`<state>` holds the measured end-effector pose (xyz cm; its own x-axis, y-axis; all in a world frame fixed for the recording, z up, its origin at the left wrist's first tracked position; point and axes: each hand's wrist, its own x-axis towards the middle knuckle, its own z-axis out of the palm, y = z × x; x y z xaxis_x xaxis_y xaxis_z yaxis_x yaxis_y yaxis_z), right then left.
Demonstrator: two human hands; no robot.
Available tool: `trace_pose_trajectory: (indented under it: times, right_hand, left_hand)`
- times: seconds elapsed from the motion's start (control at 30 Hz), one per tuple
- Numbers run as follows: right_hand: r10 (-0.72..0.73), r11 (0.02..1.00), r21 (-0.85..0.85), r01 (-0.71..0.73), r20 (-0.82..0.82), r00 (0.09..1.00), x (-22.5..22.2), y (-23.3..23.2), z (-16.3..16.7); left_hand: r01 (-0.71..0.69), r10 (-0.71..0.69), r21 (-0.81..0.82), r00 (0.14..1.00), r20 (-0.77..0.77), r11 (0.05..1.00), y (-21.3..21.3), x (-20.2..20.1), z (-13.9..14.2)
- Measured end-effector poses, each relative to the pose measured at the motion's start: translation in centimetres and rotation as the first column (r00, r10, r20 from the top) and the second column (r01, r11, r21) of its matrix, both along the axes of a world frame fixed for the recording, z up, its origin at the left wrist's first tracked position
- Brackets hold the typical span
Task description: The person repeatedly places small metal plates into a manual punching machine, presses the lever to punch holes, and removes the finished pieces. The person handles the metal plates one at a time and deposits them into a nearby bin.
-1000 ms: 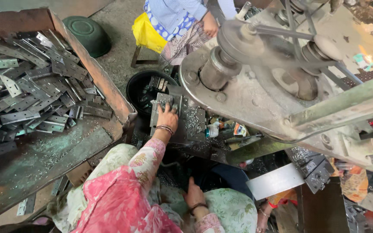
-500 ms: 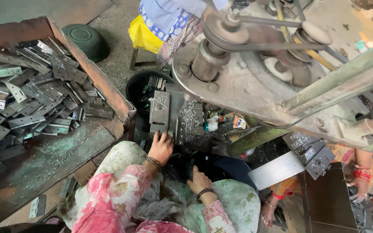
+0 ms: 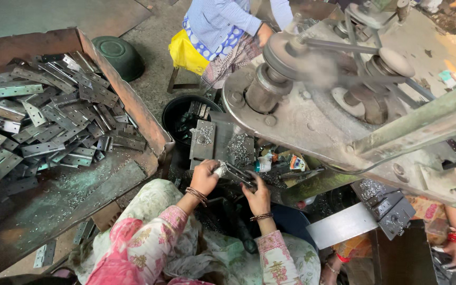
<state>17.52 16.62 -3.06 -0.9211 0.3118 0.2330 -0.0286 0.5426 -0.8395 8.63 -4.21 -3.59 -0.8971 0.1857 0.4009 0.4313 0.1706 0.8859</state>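
My left hand (image 3: 203,177) and my right hand (image 3: 259,197) meet in front of my knees, both gripping one flat grey metal hinge piece (image 3: 237,174) that spans between them. Each wrist wears bangles above a floral sleeve. Just beyond the hands lies a grey steel plate (image 3: 203,140) strewn with metal shavings, at the foot of a large press machine (image 3: 312,126) whose pulley wheel (image 3: 283,50) is blurred.
A rusty tray (image 3: 133,108) on the left holds several grey hinge pieces (image 3: 54,121). A black bucket (image 3: 178,113) of parts and a green bowl (image 3: 117,53) stand behind. Another person in a blue shirt (image 3: 222,18) sits opposite. A co-worker's hand (image 3: 452,248) shows lower right.
My left hand drew back from the steel plate toward me, and my right hand rose from my lap. Both now hold the hinge piece between them.
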Motion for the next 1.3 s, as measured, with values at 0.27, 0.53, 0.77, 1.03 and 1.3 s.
trace_pose_trajectory:
  times: [0.27,0.53,0.77,1.03,1.3]
  right_hand:
    - [-0.046,0.822,0.564,-0.078,0.203,0.978,-2.4,-3.3,0.1]
    - [0.077,0.763,0.631,-0.142,0.130,0.989,1.1,-6.0,-1.0]
    - [-0.090,0.805,0.531,-0.264,0.550,0.830,8.8,-3.6,-2.7]
    - [-0.229,0.795,0.556,-0.242,0.646,0.728,11.4,-4.7,-7.4]
    - [-0.212,0.774,0.534,-0.340,0.725,0.656,9.5,-3.0,-7.0]
  left_hand:
    - [-0.293,0.182,-0.705,0.956,-0.231,0.646,-0.4,-3.4,1.7]
    - [-0.207,-0.048,-0.867,0.966,-0.256,0.454,1.9,2.3,-2.5]
    - [-0.171,-0.063,-0.903,0.975,-0.212,0.395,3.5,0.2,-3.1]
    - [-0.224,-0.041,-0.860,0.961,-0.272,0.458,3.5,-0.1,-2.8]
    - [-0.203,-0.051,-0.873,0.967,-0.251,0.444,3.3,-0.3,-2.7]
